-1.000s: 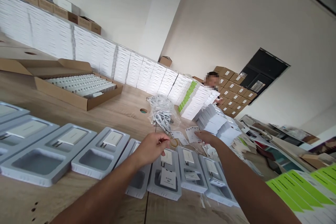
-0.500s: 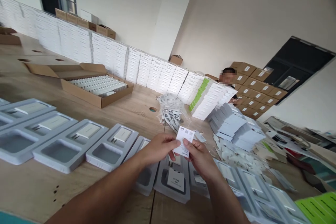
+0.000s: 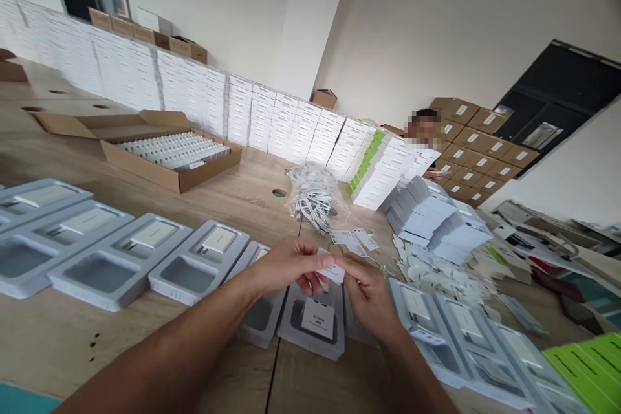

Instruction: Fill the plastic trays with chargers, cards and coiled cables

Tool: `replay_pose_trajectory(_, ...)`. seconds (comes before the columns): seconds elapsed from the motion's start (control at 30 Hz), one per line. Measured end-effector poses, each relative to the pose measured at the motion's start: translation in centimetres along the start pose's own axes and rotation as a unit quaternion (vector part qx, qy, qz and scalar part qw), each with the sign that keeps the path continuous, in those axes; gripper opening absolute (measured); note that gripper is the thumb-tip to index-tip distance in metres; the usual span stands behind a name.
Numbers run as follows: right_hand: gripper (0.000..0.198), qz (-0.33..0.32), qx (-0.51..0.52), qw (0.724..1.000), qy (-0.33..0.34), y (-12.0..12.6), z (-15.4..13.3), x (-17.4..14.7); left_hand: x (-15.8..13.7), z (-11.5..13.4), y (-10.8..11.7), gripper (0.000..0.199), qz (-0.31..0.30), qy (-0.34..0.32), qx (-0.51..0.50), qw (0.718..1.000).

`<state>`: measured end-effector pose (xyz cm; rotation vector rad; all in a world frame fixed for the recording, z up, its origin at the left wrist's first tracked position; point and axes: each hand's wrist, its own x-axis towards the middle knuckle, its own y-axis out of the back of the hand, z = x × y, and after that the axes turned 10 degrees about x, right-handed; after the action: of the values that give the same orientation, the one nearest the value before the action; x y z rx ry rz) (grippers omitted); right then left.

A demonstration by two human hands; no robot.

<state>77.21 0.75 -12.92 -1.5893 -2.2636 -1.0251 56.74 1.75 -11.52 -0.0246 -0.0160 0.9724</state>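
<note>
Between my two hands is a small white printed card (image 3: 332, 271), foreshortened and partly hidden by the fingers. My left hand (image 3: 290, 265) pinches its left side, thumb on top. My right hand (image 3: 367, 288) grips the right side with the thumb at its upper edge. Just below them a grey moulded tray (image 3: 310, 347) holds a white printed leaflet (image 3: 317, 319) in its lower recess. To the left, similar trays carry white plug chargers (image 3: 154, 233) in their upper recesses, above bare lower ones.
A bag of white cables (image 3: 314, 204), loose printed cards (image 3: 350, 240) and a pile of white pieces (image 3: 436, 281) lie beyond my hands. An open carton (image 3: 179, 174) holds white chargers. White boxes (image 3: 291, 126) line the back. Another person (image 3: 427, 132) is at the far right.
The card faced up flat between my hands; now it is tilted and more covered by my fingers, and my hands have drawn closer together. The view has shifted slightly.
</note>
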Motion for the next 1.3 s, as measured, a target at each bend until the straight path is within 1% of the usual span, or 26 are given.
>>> replay_pose_trajectory(0.03, 0.031, 0.009, 0.006, 1.0, -0.017, 0.0, 0.0, 0.0, 0.1, -0.1, 0.0, 0.034, 0.004, -0.004, 0.013, 1.0)
replay_pose_trajectory(0.1, 0.034, 0.037, 0.068, 0.994, -0.078, 0.0, 0.0, 0.1, 0.2, -0.3, 0.1, 0.03, 0.02, -0.004, 0.025, 0.999)
replay_pose_trajectory(0.17, 0.033, 0.066, 0.146, 0.977, -0.139, -0.1, -0.1, 0.2, 0.3, -0.4, 0.0, 0.029, 0.037, -0.001, 0.035, 0.999)
replay_pose_trajectory(0.23, 0.028, 0.071, 0.182, 0.965, -0.173, -0.2, -0.2, 0.4, 0.2, -0.3, -0.2, 0.029, 0.043, 0.003, 0.05, 0.998)
replay_pose_trajectory(0.3, 0.024, 0.063, 0.185, 0.962, -0.191, -0.3, -0.5, 0.5, 0.0, -0.1, -0.3, 0.029, 0.04, 0.004, 0.072, 0.997)
replay_pose_trajectory(0.43, 0.025, 0.058, 0.194, 0.957, -0.208, -0.6, -0.8, 0.7, -0.2, 0.3, -0.4, 0.031, 0.034, -0.017, 0.114, 0.993)
replay_pose_trajectory(0.63, 0.027, 0.046, 0.199, 0.954, -0.218, -0.8, -0.8, 0.7, 0.1, 0.0, -0.1, 0.029, 0.076, -0.046, 0.139, 0.986)
replay_pose_trajectory(0.83, 0.026, 0.054, 0.186, 0.959, -0.205, -0.6, -1.1, 0.8, -0.1, -0.2, -0.2, 0.025, 0.064, -0.085, 0.154, 0.982)
replay_pose_trajectory(0.93, 0.024, 0.061, 0.211, 0.95, -0.221, -0.6, -0.7, 0.7, -0.1, -0.3, -0.1, 0.025, 0.075, -0.096, 0.167, 0.978)
replay_pose_trajectory(1.0, 0.023, 0.063, 0.219, 0.947, -0.227, -0.6, -0.5, 0.6, -0.2, -0.1, 0.2, 0.027, 0.072, -0.093, 0.171, 0.978)
replay_pose_trajectory(1.07, 0.023, 0.07, 0.2, 0.953, -0.219, -0.8, -0.6, 0.4, -0.3, 0.4, 1.0, 0.026, 0.07, -0.098, 0.179, 0.976)
replay_pose_trajectory(1.1, 0.022, 0.071, 0.184, 0.957, -0.214, -1.0, -0.8, 0.3, -0.5, 0.8, 1.5, 0.027, 0.083, -0.104, 0.179, 0.975)
replay_pose_trajectory(1.13, 0.022, 0.07, 0.169, 0.961, -0.21, -1.5, -1.2, 0.3, -0.6, 1.1, 2.2, 0.028, 0.11, -0.113, 0.171, 0.973)
replay_pose_trajectory(1.17, 0.021, 0.062, 0.155, 0.964, -0.207, -2.1, -1.7, 0.2, -0.7, 1.5, 2.9, 0.03, 0.149, -0.122, 0.155, 0.969)
replay_pose_trajectory(1.23, 0.019, 0.017, 0.123, 0.973, -0.197, -3.7, -3.0, 0.2, -0.9, 2.1, 4.4, 0.034, 0.242, -0.135, 0.104, 0.955)
replay_pose_trajectory(1.3, 0.013, -0.049, 0.07, 0.983, -0.16, -5.8, -4.2, 0.3, -0.9, 2.4, 5.6, 0.033, 0.304, -0.141, 0.057, 0.94)
